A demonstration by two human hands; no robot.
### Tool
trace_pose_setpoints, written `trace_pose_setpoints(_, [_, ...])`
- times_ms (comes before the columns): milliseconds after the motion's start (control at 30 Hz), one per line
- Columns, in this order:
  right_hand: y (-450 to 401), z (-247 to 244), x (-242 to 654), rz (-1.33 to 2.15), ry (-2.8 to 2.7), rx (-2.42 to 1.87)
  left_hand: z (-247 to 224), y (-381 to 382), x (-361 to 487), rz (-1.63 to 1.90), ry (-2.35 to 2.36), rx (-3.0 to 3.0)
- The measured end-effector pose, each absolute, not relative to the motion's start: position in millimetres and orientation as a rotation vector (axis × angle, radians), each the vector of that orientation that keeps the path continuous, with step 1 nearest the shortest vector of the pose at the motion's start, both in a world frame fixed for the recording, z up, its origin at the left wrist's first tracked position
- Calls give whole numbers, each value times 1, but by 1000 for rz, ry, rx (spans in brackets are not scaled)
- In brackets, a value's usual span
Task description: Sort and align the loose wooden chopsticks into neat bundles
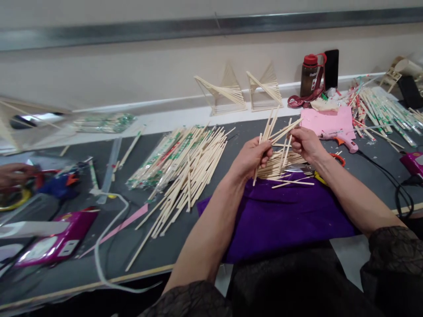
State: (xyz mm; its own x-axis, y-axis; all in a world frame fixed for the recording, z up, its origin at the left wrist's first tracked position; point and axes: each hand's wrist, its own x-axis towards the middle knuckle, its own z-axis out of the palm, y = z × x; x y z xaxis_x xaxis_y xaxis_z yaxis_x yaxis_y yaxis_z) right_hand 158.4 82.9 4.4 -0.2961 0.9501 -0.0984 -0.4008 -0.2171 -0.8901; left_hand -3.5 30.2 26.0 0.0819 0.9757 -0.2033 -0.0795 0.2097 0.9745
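My left hand is closed around several bare wooden chopsticks, which fan upward and to the right. Just right of it, the fingers of my right hand pinch a chopstick among the crossing sticks; exactly which ones they touch is hard to tell. Beneath both hands, more loose chopsticks lie at the far edge of a purple cloth. Scissors with yellow and orange handles lie beside my right wrist, partly covered by the forearm.
Left of my arm lie loose chopsticks and wrapped chopsticks. A pink glue gun with a black cord lies right. Two twisted stick frames and a bottle stand behind. Another person's hand shows far left, near a white cable.
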Motion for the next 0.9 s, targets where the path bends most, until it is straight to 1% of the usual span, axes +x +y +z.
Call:
trace_pose_setpoints(133, [79, 2, 155, 1796, -991, -774, 15, 28, 3, 1069, 1202, 1075])
trace_pose_setpoints(367, [78, 0, 151, 1721, -1024, -837, 5, 25, 10, 1098, 1272, 1058])
trace_pose_setpoints(500, [84, 0, 156, 1656, -955, -884, 11, 27, -10, 1166, 1352, 964])
trace_pose_setpoints(633, [90, -1, 162, 1697, -906, -904, 11, 31, -46, 1187, 1448, 979])
trace_pose_setpoints(700, [91, -2, 162, 1742, -910, -897, 5, 34, -65, 1180, 1588, 1062])
trace_pose_setpoints(833, [88, -2, 160, 1808, -933, -897, -11, 41, -100, 1116, 2151, 1404])
trace_pose_setpoints(900, [87, -3, 159, 1795, -948, -906, -16, 40, -113, 1068, 2345, 1502])
